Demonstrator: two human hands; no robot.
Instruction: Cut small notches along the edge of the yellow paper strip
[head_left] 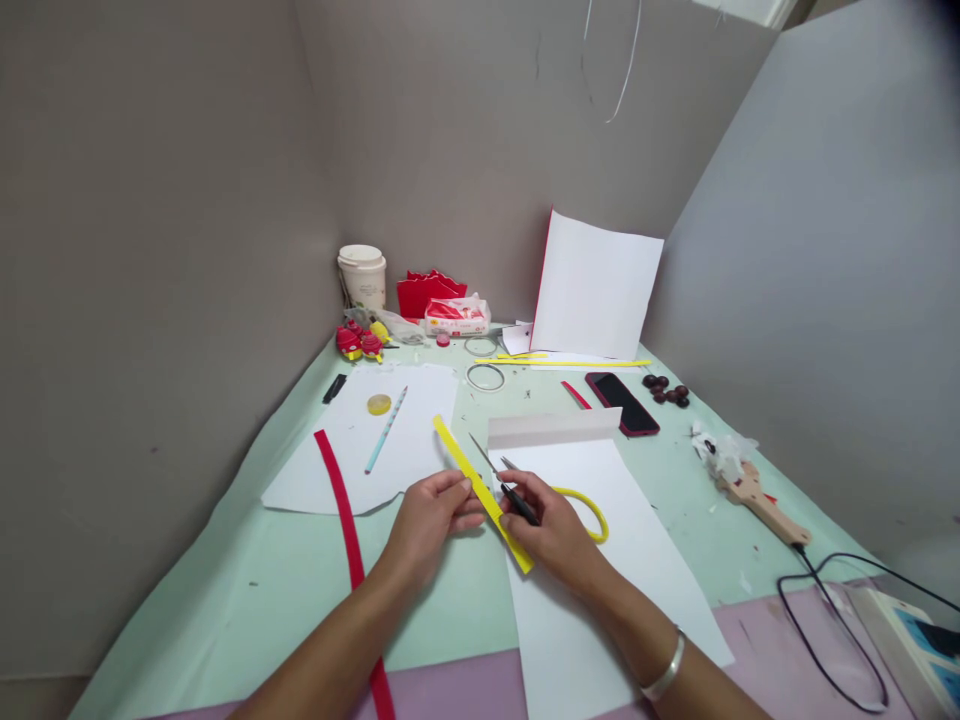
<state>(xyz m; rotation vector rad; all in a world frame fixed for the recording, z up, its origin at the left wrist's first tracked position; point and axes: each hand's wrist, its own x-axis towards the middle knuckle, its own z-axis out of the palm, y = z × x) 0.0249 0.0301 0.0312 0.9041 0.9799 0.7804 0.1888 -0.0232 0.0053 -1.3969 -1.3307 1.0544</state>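
My left hand (431, 515) pinches a long yellow paper strip (459, 456) that runs diagonally from upper left to lower right. Scissors (496, 472) with yellow handles are gripped by my right hand (551, 525); their blades are apart and point up-left, right beside the strip. Both hands hover over a white sheet (592, 560) on the pale green table cover (247, 590). A silver bangle sits on my right wrist.
A red strip (341, 505), white paper (409, 440) with a pencil (386, 430) and tape roll (379, 404) lie left. A phone (622, 402), dark beads (666, 390), wire rings (486, 376), a cup (362, 275), an upright white card (596, 290) and a glue gun (761, 500) with cable surround.
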